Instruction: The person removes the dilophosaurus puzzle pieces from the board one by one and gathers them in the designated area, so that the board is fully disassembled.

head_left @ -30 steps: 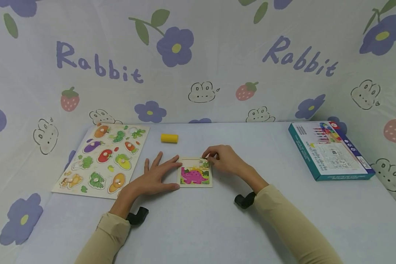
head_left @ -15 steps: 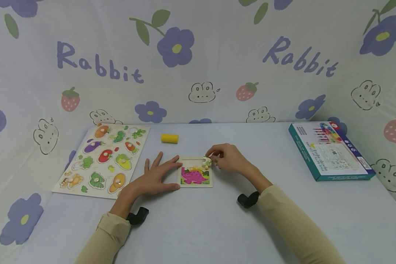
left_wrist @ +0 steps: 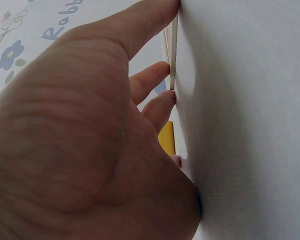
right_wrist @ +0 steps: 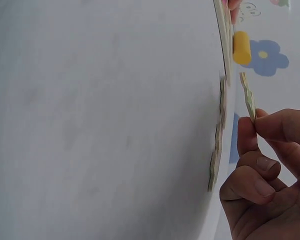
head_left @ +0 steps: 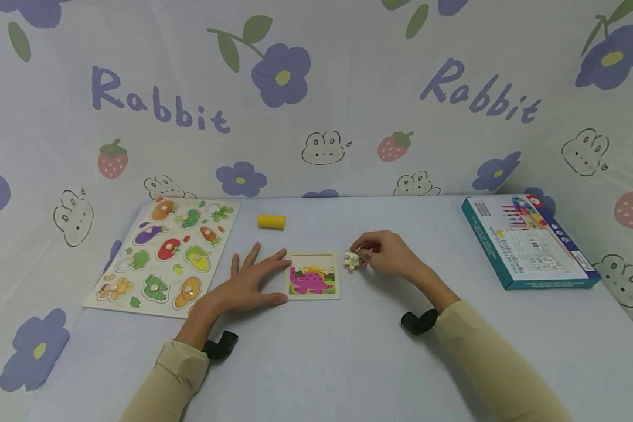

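The puzzle board [head_left: 311, 261] lies flat on the table [head_left: 306, 363] between the two hands, and the held puzzle piece [head_left: 351, 261] is just right of it, apart from its right rim and level with its bare far strip. That strip runs left to right, beyond the printed dinosaur picture [head_left: 311, 282], which fills the near part. The left hand [head_left: 250, 284] is spread wide, thumb and forefinger at the board's left edge. The right hand [head_left: 390, 255] pinches the piece between thumb and finger, raised off the table. It is the one nearer the bare strip's right end.

The other puzzle pieces [right_wrist: 216, 159] on the table are mostly covered by the right hand from above; the right wrist view shows them edge-on, so their count and pictures cannot be told. The print on the held piece is too small to read beyond pale green. In the left wrist view the palm hides most of the board, leaving a thin edge, and the thumb's tip is cut off.
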The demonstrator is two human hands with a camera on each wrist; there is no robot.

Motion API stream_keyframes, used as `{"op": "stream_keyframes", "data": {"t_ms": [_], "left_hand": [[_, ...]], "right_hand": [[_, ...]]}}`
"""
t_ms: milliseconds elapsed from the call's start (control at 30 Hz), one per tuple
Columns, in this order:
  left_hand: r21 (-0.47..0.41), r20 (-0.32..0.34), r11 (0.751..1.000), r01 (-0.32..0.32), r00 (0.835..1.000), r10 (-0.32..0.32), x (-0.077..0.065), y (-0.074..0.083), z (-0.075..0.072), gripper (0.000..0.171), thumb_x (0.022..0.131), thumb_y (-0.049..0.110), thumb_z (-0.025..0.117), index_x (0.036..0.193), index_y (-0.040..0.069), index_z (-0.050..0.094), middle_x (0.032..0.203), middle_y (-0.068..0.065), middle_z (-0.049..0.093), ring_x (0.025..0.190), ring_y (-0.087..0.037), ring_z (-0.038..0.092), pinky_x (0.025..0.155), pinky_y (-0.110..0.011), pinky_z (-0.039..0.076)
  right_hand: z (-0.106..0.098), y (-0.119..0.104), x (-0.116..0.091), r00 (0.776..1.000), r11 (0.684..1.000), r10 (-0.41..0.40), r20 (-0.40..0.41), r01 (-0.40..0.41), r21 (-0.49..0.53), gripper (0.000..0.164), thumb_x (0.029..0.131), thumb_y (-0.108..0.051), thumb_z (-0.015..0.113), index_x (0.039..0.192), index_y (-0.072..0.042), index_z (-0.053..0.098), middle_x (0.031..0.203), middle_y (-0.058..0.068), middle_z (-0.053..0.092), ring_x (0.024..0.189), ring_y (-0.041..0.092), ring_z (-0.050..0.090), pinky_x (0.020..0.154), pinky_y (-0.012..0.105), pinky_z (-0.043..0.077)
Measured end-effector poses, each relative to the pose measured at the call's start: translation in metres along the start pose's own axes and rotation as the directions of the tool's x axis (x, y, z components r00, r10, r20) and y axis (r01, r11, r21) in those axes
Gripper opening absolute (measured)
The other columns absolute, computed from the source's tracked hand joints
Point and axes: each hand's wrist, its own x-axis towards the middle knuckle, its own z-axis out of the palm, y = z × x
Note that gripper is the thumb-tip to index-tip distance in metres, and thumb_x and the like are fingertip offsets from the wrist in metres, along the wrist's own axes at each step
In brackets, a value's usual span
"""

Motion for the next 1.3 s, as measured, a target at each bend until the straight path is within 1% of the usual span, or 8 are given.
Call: {"op": "stream_keyframes", "data": {"t_ms": [200,333,467,700,900,967,1300], "left_hand": [[-0.008,-0.004,1.0,-0.005,1.0,0.005,0.0,0.0,0.001,0.076,0.095,0.046,0.076,0.162,0.025,0.045,0.179,-0.001,0.022,0.166,-0.046,-0.013,0.122,-0.077,-0.021],[-0.007,-0.005,1.0,-0.003,1.0,0.003,0.0,-0.001,0.001,0.076,0.095,0.047,0.075,0.162,0.025,0.045,0.179,-0.001,0.022,0.166,-0.046,-0.014,0.122,-0.077,-0.021],[0.0,-0.008,1.0,-0.003,1.0,0.003,0.0,-0.002,0.001,0.077,0.095,0.047,0.075,0.162,0.025,0.045,0.179,-0.001,0.022,0.166,-0.046,-0.014,0.122,-0.076,-0.021],[0.017,0.001,1.0,0.002,1.0,-0.002,0.001,-0.005,0.003,0.078,0.095,0.05,0.074,0.163,0.027,0.043,0.18,0.001,0.021,0.166,-0.045,-0.014,0.122,-0.076,-0.02],[0.02,0.005,1.0,0.013,1.0,-0.013,0.0,-0.003,0.001,0.079,0.095,0.051,0.073,0.164,0.028,0.042,0.18,0.003,0.02,0.167,-0.043,-0.014,0.124,-0.074,-0.02],[0.02,0.002,1.0,0.01,1.0,-0.01,0.0,-0.002,0.001,0.078,0.095,0.051,0.073,0.163,0.027,0.043,0.18,0.003,0.02,0.167,-0.044,-0.013,0.124,-0.075,-0.02],[0.022,0.002,1.0,0.004,1.0,-0.004,0.0,-0.003,0.002,0.077,0.095,0.051,0.073,0.163,0.027,0.044,0.18,0.001,0.02,0.166,-0.045,-0.013,0.123,-0.076,-0.019]], "right_hand": [[-0.011,0.015,-0.01,0.999,1.0,0.024,-0.031,-0.024,-0.017,0.024,0.098,-0.004,0.062,0.111,-0.013,0.08,0.114,0.009,0.077,0.091,0.021,0.061,0.078,0.03,0.049],[-0.019,0.022,-0.016,0.998,0.998,0.053,-0.034,-0.054,-0.028,0.024,0.099,-0.004,0.061,0.112,-0.013,0.08,0.117,0.01,0.077,0.098,0.023,0.062,0.084,0.03,0.052],[-0.026,0.029,-0.02,0.997,0.997,0.07,-0.038,-0.072,-0.04,0.024,0.099,-0.004,0.06,0.112,-0.012,0.08,0.117,0.011,0.077,0.099,0.024,0.063,0.087,0.032,0.052],[-0.035,0.04,-0.028,0.996,0.993,0.09,-0.024,-0.092,-0.072,0.023,0.1,-0.004,0.061,0.112,-0.01,0.079,0.117,0.013,0.076,0.098,0.024,0.061,0.085,0.033,0.051],[-0.04,0.046,-0.033,0.994,0.991,0.105,-0.011,-0.105,-0.076,0.022,0.1,-0.005,0.061,0.112,-0.01,0.079,0.12,0.014,0.075,0.099,0.024,0.061,0.085,0.034,0.05],[-0.041,0.047,-0.034,0.995,0.991,0.104,-0.011,-0.104,-0.08,0.022,0.1,-0.005,0.061,0.112,-0.011,0.08,0.121,0.014,0.075,0.099,0.024,0.061,0.085,0.034,0.049],[-0.041,0.051,-0.033,0.994,0.989,0.112,-0.003,-0.112,-0.095,0.022,0.101,-0.007,0.061,0.112,-0.012,0.079,0.109,0.011,0.076,0.095,0.023,0.061,0.083,0.033,0.048]]}}
